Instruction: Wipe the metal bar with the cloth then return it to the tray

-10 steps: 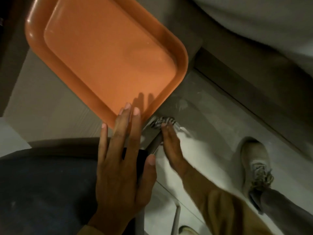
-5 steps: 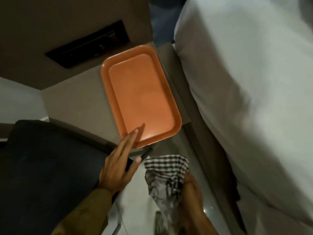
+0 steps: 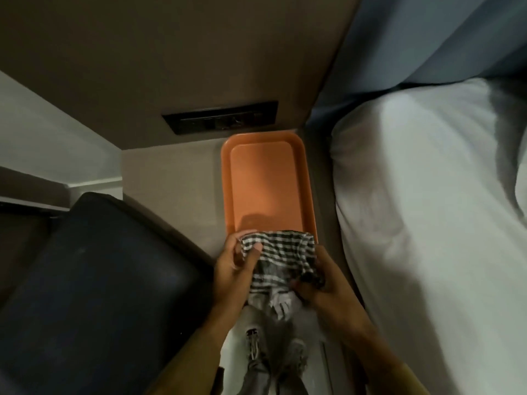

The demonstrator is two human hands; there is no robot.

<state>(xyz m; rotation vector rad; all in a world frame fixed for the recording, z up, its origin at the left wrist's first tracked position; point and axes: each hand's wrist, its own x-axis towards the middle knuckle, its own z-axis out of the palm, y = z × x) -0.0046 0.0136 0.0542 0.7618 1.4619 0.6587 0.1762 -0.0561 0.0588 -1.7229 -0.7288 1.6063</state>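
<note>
A black-and-white checked cloth (image 3: pixel 281 256) is stretched between both hands, just over the near end of the empty orange tray (image 3: pixel 266 178). My left hand (image 3: pixel 233 270) pinches the cloth's left edge between thumb and fingers. My right hand (image 3: pixel 323 280) grips its right side; something small and dark shows at those fingertips, but I cannot tell what it is. No metal bar is clearly visible; the cloth may cover it.
The tray lies on a beige bedside surface (image 3: pixel 171 178) under a dark wall panel (image 3: pixel 219 116). A white-sheeted bed (image 3: pixel 427 209) fills the right. A dark chair seat (image 3: pixel 94 280) stands at the left. My shoes (image 3: pixel 273 354) are on the floor below.
The view has risen and pulled back. My right hand brought the cloth up from the floor. My left hand left the tray's edge and took hold of the cloth's left side.
</note>
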